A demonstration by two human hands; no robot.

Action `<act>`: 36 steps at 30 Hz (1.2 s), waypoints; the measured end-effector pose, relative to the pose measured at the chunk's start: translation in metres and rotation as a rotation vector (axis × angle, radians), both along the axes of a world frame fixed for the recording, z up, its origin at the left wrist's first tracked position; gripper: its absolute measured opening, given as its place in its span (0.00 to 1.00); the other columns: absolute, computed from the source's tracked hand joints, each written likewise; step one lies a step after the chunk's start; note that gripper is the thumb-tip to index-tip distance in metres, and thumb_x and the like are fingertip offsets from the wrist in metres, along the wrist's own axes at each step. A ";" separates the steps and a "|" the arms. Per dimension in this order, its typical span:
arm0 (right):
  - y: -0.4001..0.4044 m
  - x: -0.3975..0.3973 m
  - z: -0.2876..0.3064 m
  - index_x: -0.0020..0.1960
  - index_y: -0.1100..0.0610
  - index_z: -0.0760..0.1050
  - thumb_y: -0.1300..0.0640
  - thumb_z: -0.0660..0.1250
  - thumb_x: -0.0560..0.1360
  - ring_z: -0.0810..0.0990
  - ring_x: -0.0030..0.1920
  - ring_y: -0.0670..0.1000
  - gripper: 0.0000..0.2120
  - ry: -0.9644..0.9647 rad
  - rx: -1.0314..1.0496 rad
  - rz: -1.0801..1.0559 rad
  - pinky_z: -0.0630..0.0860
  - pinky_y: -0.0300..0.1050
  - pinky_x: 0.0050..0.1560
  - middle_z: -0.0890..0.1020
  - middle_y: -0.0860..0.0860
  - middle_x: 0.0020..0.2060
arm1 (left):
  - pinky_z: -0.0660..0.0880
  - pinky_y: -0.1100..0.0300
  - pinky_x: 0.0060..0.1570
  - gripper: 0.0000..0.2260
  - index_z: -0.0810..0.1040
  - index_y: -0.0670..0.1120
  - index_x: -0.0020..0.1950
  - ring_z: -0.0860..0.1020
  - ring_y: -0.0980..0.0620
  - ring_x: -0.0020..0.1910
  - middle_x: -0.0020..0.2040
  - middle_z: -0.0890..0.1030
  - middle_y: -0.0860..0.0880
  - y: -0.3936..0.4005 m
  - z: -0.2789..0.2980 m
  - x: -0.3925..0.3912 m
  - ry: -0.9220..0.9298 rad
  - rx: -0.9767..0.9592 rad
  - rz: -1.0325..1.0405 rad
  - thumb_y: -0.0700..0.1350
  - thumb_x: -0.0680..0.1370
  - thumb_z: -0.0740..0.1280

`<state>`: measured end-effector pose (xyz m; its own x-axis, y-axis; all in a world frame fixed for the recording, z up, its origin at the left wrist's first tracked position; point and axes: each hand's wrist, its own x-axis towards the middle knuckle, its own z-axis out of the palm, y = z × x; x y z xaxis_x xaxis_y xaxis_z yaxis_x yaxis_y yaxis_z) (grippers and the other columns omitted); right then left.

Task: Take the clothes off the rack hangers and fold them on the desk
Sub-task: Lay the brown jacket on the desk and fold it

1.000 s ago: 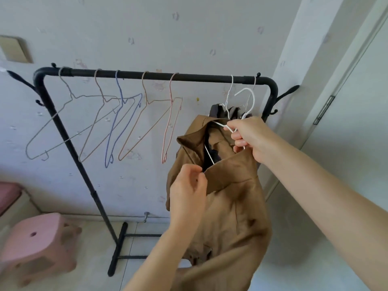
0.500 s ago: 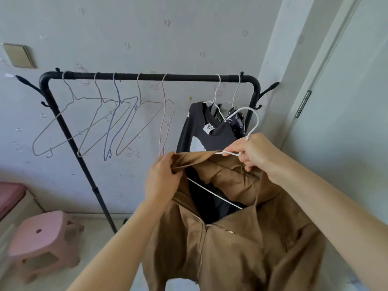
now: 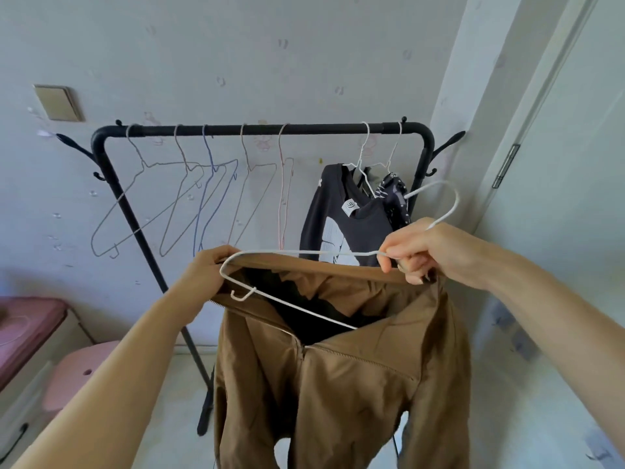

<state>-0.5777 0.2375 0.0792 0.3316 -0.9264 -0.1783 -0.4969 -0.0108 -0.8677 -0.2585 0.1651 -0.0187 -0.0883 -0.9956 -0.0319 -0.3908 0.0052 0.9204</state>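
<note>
A brown zip jacket (image 3: 345,384) hangs in front of me, off the black rack (image 3: 257,129). My left hand (image 3: 208,270) grips its left collar edge. My right hand (image 3: 426,253) pinches the neck of a white wire hanger (image 3: 297,254) and also holds the jacket's right shoulder. The hanger's left end is out of the jacket; its lower bar still crosses the open neck. On the rack's right end hang a dark sweatshirt (image 3: 338,214) and a patterned dark garment (image 3: 394,194). Several empty wire hangers (image 3: 203,198) hang to the left.
A pink stool (image 3: 84,374) stands on the floor at lower left, beside a low cabinet with a pink top (image 3: 23,326). A door and its frame (image 3: 527,157) rise to the right. The wall is close behind the rack.
The jacket and hanger have come toward me and lower. My left hand has pulled the collar off the hanger's left end, which now shows bare. My right hand keeps its hold at the hanger's neck.
</note>
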 end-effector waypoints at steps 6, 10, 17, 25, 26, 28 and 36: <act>-0.021 0.018 -0.005 0.40 0.62 0.77 0.60 0.60 0.76 0.54 0.29 0.52 0.10 -0.112 -0.009 -0.021 0.66 0.43 0.36 0.58 0.52 0.26 | 0.77 0.60 0.37 0.07 0.79 0.43 0.48 0.79 0.47 0.41 0.41 0.80 0.44 0.000 -0.001 0.004 0.433 0.134 0.015 0.40 0.81 0.61; -0.033 0.028 -0.003 0.40 0.61 0.76 0.61 0.58 0.78 0.54 0.30 0.53 0.12 -0.270 -0.005 -0.021 0.65 0.45 0.40 0.58 0.51 0.25 | 0.79 0.61 0.31 0.14 0.79 0.40 0.46 0.83 0.50 0.34 0.38 0.83 0.43 -0.004 0.002 0.019 0.561 0.262 0.020 0.40 0.83 0.56; -0.071 0.051 0.025 0.43 0.60 0.76 0.60 0.59 0.78 0.55 0.26 0.46 0.09 -0.797 0.058 -0.316 0.62 0.38 0.30 0.58 0.47 0.23 | 0.80 0.52 0.47 0.12 0.78 0.36 0.58 0.82 0.41 0.49 0.52 0.82 0.36 -0.020 -0.003 0.021 0.418 0.289 0.071 0.39 0.83 0.57; -0.109 0.070 0.021 0.46 0.62 0.74 0.61 0.58 0.79 0.55 0.23 0.45 0.08 -0.642 -0.049 -0.713 0.59 0.36 0.24 0.59 0.48 0.24 | 0.75 0.42 0.62 0.13 0.77 0.37 0.63 0.81 0.38 0.56 0.57 0.82 0.37 -0.045 -0.006 0.024 0.405 0.320 0.042 0.39 0.82 0.60; -0.113 0.071 0.019 0.45 0.62 0.73 0.61 0.58 0.79 0.55 0.22 0.44 0.08 -0.620 -0.049 -0.737 0.58 0.36 0.24 0.59 0.48 0.25 | 0.76 0.43 0.60 0.13 0.76 0.38 0.64 0.81 0.38 0.56 0.57 0.82 0.37 -0.048 -0.006 0.025 0.414 0.319 0.049 0.39 0.82 0.60; -0.121 0.071 0.014 0.44 0.61 0.73 0.61 0.59 0.79 0.56 0.21 0.44 0.07 -0.585 -0.043 -0.760 0.58 0.36 0.24 0.59 0.48 0.25 | 0.78 0.46 0.57 0.13 0.75 0.36 0.65 0.81 0.38 0.56 0.58 0.81 0.36 -0.052 -0.005 0.024 0.443 0.313 0.046 0.38 0.82 0.59; -0.184 0.068 0.006 0.36 0.57 0.64 0.71 0.58 0.74 0.57 0.25 0.46 0.12 -0.466 0.118 -0.684 0.58 0.36 0.24 0.62 0.50 0.26 | 0.76 0.49 0.51 0.12 0.79 0.40 0.45 0.79 0.42 0.44 0.42 0.82 0.40 -0.059 0.002 0.019 0.229 0.178 0.157 0.35 0.82 0.57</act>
<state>-0.5101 0.0536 0.0855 -0.2332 -0.9339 -0.2710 0.0493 0.2670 -0.9624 -0.2395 0.1058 -0.0168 0.0411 -0.9782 -0.2036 -0.1572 -0.2076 0.9655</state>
